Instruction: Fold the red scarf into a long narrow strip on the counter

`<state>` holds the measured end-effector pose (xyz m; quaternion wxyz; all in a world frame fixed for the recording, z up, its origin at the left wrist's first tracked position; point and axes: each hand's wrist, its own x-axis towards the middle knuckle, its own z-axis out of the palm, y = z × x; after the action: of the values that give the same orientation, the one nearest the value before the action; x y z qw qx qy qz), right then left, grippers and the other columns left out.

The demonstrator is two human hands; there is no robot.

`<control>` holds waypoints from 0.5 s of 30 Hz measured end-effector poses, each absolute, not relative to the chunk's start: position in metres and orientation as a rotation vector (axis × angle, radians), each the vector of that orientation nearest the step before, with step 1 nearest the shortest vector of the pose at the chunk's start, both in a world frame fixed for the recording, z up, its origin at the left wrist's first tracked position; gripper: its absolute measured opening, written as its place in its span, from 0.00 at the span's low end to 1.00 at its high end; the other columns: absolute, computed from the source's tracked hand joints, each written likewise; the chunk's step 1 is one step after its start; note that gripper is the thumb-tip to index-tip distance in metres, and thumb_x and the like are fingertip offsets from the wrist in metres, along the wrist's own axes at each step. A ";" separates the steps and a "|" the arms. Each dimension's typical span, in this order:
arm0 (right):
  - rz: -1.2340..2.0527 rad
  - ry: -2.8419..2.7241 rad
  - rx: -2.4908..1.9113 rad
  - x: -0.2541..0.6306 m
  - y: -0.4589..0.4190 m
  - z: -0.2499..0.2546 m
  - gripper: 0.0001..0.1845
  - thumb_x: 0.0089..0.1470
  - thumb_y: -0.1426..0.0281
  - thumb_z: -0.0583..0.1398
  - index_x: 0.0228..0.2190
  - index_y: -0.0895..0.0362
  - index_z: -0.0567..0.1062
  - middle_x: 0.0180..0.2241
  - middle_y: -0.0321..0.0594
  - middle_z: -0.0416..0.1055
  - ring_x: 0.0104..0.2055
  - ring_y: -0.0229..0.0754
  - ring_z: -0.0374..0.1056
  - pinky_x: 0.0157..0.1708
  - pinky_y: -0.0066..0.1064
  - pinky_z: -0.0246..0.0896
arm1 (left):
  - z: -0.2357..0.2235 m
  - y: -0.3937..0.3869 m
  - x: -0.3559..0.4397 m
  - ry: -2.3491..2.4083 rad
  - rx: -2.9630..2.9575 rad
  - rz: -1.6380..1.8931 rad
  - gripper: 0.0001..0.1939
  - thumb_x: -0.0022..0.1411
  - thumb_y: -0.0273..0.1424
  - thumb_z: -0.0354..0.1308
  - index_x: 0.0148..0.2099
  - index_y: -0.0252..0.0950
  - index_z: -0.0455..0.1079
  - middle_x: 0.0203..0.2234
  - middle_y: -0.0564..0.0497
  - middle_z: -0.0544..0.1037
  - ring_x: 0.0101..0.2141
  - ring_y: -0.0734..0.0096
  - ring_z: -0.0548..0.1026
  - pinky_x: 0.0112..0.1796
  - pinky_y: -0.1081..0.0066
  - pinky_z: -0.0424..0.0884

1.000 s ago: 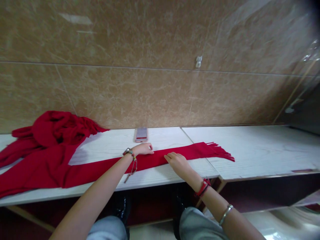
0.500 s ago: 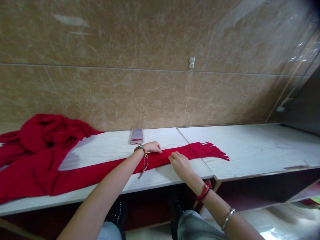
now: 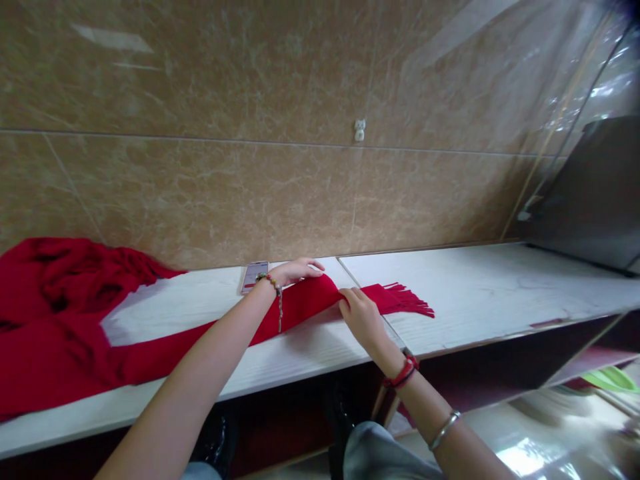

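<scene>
A long red scarf [image 3: 310, 300] runs across the white counter, its fringed end to the right. Between my hands a stretch of it is raised in a hump off the surface, with a shadow underneath. My left hand [image 3: 297, 271] has the far edge of this raised part, thumb partly hidden by cloth. At the near edge, my right hand [image 3: 361, 317] pinches the scarf between thumb and fingers. The fringe [image 3: 407, 300] lies flat just right of my right hand.
A heap of red cloth [image 3: 55, 287] lies at the left of the white counter [image 3: 480, 287]. A phone [image 3: 253, 275] rests behind my left wrist, against the tiled wall [image 3: 225, 193]. A dark grey box-like object [image 3: 590, 193] stands at the far right.
Both hands have taken hold of the scarf's edges and lifted its middle off the counter, where it lay flat before. The view has shifted slightly to the right.
</scene>
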<state>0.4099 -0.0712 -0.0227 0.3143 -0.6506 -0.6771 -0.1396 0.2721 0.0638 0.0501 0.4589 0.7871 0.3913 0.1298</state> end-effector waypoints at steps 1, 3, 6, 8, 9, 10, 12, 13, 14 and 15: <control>-0.374 -1.735 -1.688 0.417 -0.070 -0.018 0.15 0.55 0.77 0.48 0.39 0.59 0.71 0.34 0.44 0.71 0.35 0.40 0.67 0.32 0.27 0.59 | 0.057 0.063 0.282 0.947 1.932 0.343 0.18 0.52 0.31 0.57 0.46 0.34 0.67 0.29 0.53 0.75 0.30 0.75 0.71 0.26 0.79 0.61; -0.408 -1.668 -1.670 0.433 -0.069 -0.010 0.17 0.54 0.77 0.47 0.41 0.59 0.71 0.34 0.44 0.70 0.35 0.42 0.66 0.33 0.29 0.59 | 0.070 0.063 0.306 0.905 1.932 0.380 0.16 0.54 0.29 0.56 0.46 0.33 0.68 0.30 0.52 0.75 0.29 0.76 0.71 0.27 0.79 0.63; -0.499 -1.647 -1.761 0.460 -0.071 0.002 0.19 0.54 0.77 0.47 0.46 0.59 0.68 0.35 0.45 0.70 0.34 0.42 0.66 0.31 0.30 0.59 | 0.081 0.063 0.343 0.862 1.955 0.411 0.13 0.55 0.26 0.55 0.45 0.31 0.68 0.32 0.50 0.76 0.30 0.77 0.71 0.30 0.79 0.65; -0.561 -1.670 -1.870 0.476 -0.076 0.008 0.20 0.55 0.77 0.47 0.48 0.58 0.67 0.36 0.45 0.70 0.32 0.41 0.66 0.29 0.29 0.57 | 0.082 0.064 0.366 0.836 1.979 0.406 0.12 0.56 0.24 0.54 0.44 0.30 0.69 0.33 0.49 0.76 0.30 0.77 0.72 0.31 0.79 0.66; -0.583 -1.686 -1.926 0.483 -0.078 0.010 0.20 0.54 0.77 0.48 0.48 0.58 0.66 0.36 0.45 0.70 0.31 0.41 0.66 0.27 0.28 0.57 | 0.081 0.064 0.376 0.825 1.987 0.395 0.12 0.56 0.23 0.54 0.44 0.30 0.70 0.33 0.49 0.77 0.30 0.77 0.72 0.31 0.79 0.66; -0.599 -1.700 -1.977 0.490 -0.080 0.011 0.21 0.54 0.77 0.48 0.49 0.57 0.66 0.36 0.44 0.70 0.30 0.40 0.67 0.26 0.28 0.56 | 0.078 0.064 0.385 0.818 1.993 0.382 0.12 0.56 0.23 0.54 0.43 0.30 0.70 0.32 0.49 0.77 0.30 0.76 0.72 0.32 0.78 0.67; -0.614 -1.723 -2.051 0.502 -0.083 0.008 0.21 0.54 0.77 0.49 0.49 0.57 0.66 0.35 0.43 0.70 0.30 0.40 0.67 0.25 0.27 0.55 | 0.068 0.065 0.401 0.811 2.009 0.357 0.12 0.55 0.23 0.54 0.43 0.30 0.71 0.30 0.49 0.77 0.30 0.75 0.73 0.32 0.77 0.68; -0.614 -1.736 -2.071 0.507 -0.084 0.005 0.22 0.54 0.78 0.49 0.49 0.56 0.66 0.34 0.42 0.70 0.31 0.40 0.67 0.26 0.27 0.56 | 0.062 0.066 0.408 0.813 2.019 0.348 0.12 0.55 0.23 0.54 0.42 0.30 0.71 0.29 0.49 0.77 0.30 0.74 0.73 0.32 0.76 0.68; -0.608 -1.753 -2.081 0.512 -0.084 0.000 0.22 0.53 0.78 0.49 0.50 0.56 0.66 0.34 0.42 0.70 0.32 0.40 0.67 0.26 0.27 0.56 | 0.054 0.067 0.415 0.818 2.030 0.340 0.11 0.54 0.23 0.54 0.41 0.30 0.72 0.28 0.50 0.77 0.30 0.73 0.73 0.32 0.76 0.69; -0.600 -1.772 -2.085 0.516 -0.083 -0.005 0.22 0.53 0.78 0.49 0.50 0.55 0.66 0.34 0.42 0.70 0.32 0.40 0.67 0.27 0.26 0.57 | 0.046 0.068 0.421 0.825 2.042 0.334 0.11 0.53 0.22 0.54 0.40 0.30 0.72 0.27 0.50 0.77 0.30 0.73 0.73 0.33 0.75 0.69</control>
<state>0.5158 -0.0833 -0.0049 0.1696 -0.7335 -0.6234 -0.2111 0.4206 0.0678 0.0462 0.4412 0.8226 0.3325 0.1347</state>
